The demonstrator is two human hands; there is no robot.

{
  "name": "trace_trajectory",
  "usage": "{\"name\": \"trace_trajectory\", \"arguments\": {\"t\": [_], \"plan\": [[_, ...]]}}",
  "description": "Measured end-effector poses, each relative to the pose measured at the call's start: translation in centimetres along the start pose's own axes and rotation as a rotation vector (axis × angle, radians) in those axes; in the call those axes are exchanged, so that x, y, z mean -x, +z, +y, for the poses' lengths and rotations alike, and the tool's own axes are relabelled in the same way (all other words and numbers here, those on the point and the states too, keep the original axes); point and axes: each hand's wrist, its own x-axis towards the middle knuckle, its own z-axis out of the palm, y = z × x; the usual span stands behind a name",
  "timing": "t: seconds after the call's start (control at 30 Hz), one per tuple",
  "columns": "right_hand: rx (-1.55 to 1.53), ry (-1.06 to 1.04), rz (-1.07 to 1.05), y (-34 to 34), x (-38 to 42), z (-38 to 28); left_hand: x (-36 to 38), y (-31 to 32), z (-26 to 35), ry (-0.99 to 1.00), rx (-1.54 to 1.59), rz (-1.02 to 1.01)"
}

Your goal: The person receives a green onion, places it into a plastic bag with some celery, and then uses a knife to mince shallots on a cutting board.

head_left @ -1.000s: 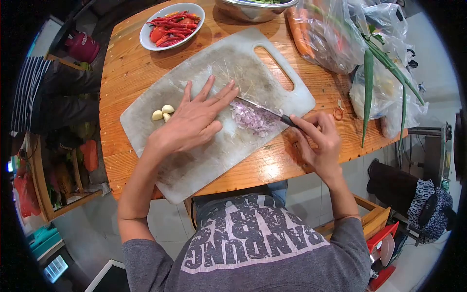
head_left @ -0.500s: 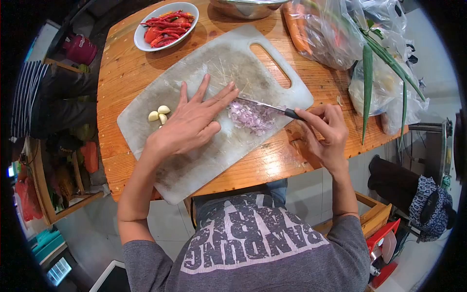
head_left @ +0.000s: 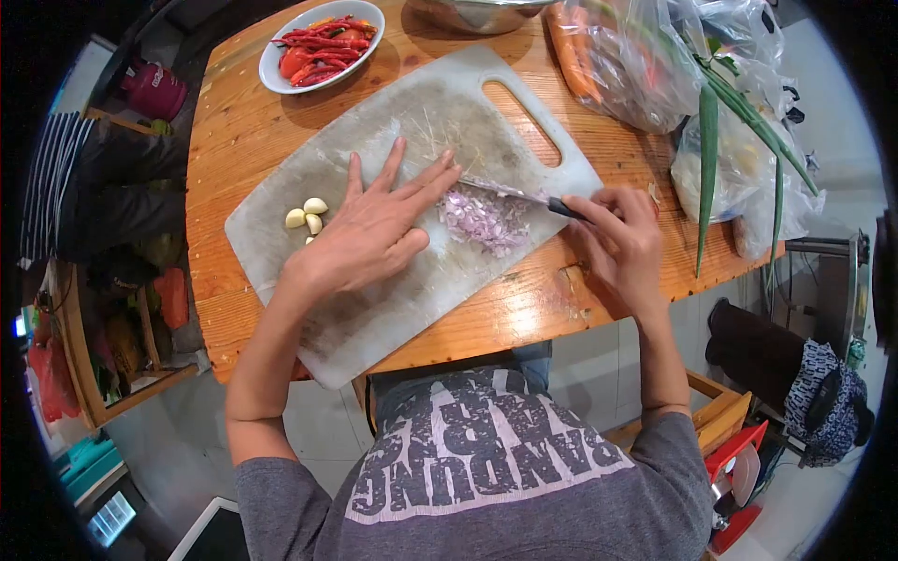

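My right hand (head_left: 617, 238) grips the black handle of a kitchen knife (head_left: 519, 194), whose blade points left over the cutting board (head_left: 355, 332). Chopped shallot (head_left: 484, 221), pale purple, lies in a small heap just below the blade, with some bits on the steel. My left hand (head_left: 365, 229) is spread out over the board, its fingertips by the tip of the knife; whether they press on the blade is hard to make out. Several peeled garlic cloves (head_left: 296, 218) lie left of this hand, one partly hidden by it.
At the back left stands a white bowl (head_left: 269, 75) of red chilies and tomatoes. A metal bowl (head_left: 482, 17) is at the far edge. Plastic bags (head_left: 645, 75) with carrots, and green leaves (head_left: 709, 178), fill the right side of the wooden table (head_left: 224, 187).
The knife handle and my right hand have shifted slightly left and up, and the blade now lies a little differently over the shallot. My left hand is almost still.
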Motion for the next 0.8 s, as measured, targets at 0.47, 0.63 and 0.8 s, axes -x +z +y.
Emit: {"name": "trace_trajectory", "arguments": {"t": [0.47,0.63,0.8], "plan": [[-0.018,0.101,0.108,1.1,0.7,0.7,-0.1,-0.7,-0.1,-0.009,0.136,0.022],[-0.12,0.096,0.097,2.3,0.6,-1.8,0.1,-0.3,-0.5,0.013,0.182,0.096],[-0.333,0.172,0.094,2.3,-0.4,-1.9,0.7,-0.2,1.7,0.026,-0.09,0.343]]}}
